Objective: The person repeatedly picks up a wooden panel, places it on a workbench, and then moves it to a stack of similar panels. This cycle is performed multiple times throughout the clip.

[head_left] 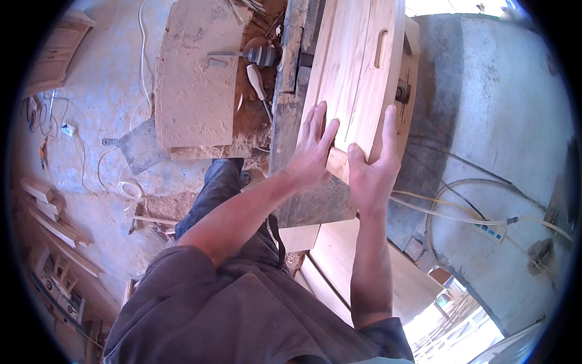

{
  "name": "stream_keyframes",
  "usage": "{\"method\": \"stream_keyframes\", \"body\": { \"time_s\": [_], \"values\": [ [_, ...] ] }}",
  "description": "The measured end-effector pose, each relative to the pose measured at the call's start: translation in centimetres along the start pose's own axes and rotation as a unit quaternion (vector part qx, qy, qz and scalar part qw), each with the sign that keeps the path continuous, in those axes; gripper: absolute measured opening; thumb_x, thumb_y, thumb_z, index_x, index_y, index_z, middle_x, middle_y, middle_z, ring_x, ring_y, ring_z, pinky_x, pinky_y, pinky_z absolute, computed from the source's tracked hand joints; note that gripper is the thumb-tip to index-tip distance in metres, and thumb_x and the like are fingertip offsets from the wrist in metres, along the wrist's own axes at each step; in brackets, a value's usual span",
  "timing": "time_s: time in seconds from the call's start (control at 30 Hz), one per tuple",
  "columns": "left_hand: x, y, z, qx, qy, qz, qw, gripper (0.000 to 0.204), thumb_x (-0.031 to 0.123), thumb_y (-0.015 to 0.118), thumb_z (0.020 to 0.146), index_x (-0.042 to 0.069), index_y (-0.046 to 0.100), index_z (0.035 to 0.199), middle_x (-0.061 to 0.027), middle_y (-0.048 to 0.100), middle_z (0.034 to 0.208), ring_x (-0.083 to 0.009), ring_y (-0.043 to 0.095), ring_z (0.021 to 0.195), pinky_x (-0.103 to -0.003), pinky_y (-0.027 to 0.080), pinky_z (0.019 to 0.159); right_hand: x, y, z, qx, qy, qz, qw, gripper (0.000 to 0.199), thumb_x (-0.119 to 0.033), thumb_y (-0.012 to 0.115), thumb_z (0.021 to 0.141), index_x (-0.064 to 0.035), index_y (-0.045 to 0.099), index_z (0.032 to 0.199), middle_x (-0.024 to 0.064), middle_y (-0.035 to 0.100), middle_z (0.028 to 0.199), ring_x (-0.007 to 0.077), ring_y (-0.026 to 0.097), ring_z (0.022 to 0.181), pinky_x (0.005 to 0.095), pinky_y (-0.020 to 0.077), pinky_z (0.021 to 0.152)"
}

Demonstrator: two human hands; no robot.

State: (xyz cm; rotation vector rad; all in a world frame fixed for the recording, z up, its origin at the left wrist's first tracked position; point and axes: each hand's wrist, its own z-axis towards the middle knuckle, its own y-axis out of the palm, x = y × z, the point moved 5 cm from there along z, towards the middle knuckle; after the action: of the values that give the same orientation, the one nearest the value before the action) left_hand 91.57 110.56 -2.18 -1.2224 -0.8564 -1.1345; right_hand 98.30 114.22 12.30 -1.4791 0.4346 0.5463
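A long pale wooden panel (342,79) with lengthwise seams lies along the workbench, its near end toward me. An oblong slot (381,48) is cut near its right side. My left hand (310,148) rests at the panel's near left corner, fingers spread and pointing away over the top face. At the near right corner is my right hand (376,173), its thumb stretched against the end and its index finger straight along the right side. The other fingers of that hand are mostly hidden. Neither hand is wrapped round the panel.
A dusty board (197,79) stands left of the workbench (288,121). Between them lie a tool with a dark ribbed body (262,56) and a white-handled tool (256,80). Cables and a hose (430,212) cross the floor at right. Wood pieces (60,230) lie at far left.
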Motion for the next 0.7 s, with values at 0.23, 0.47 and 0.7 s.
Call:
{"method": "stream_keyframes", "body": {
  "time_s": [0.23,0.47,0.7],
  "values": [
    [-0.8,-0.4,3.6,-0.005,-0.006,0.034,0.999,0.103,-0.001,0.08,0.054,0.004,0.027,0.143,-0.0346,0.008,0.153,-0.0562,0.012,0.141,-0.057,0.027,0.115,0.0,0.4,3.5,-0.013,0.065,0.051,0.996,0.08,0.004,0.059,0.075,0.0034,0.031,0.15,0.0242,0.043,0.148,0.0283,0.05,0.131,0.0363,0.0406,0.107],
    [-1.7,-0.8,7.6,-0.003,-0.016,0.03,0.999,0.105,0.0,0.078,0.055,0.005,0.024,0.145,-0.0351,0.009,0.152,-0.0566,0.012,0.141,-0.056,0.027,0.116,0.7,0.8,7.6,0.014,0.048,0.0,0.999,0.081,0.004,0.06,0.075,-0.0034,0.033,0.151,0.0292,0.056,0.133,0.0346,0.062,0.117,0.0391,0.0488,0.097],
    [-2.6,-1.4,11.7,0.011,-0.011,0.021,1.0,0.097,0.0,0.07,0.063,0.005,0.02,0.147,-0.0367,0.012,0.15,-0.0594,0.014,0.139,-0.059,0.025,0.114,1.2,1.1,12.3,-0.001,0.045,0.025,0.999,0.08,0.001,0.063,0.072,0.0048,0.035,0.148,0.0259,0.053,0.136,0.0271,0.061,0.115,0.0339,0.0478,0.097]
  ]
}}
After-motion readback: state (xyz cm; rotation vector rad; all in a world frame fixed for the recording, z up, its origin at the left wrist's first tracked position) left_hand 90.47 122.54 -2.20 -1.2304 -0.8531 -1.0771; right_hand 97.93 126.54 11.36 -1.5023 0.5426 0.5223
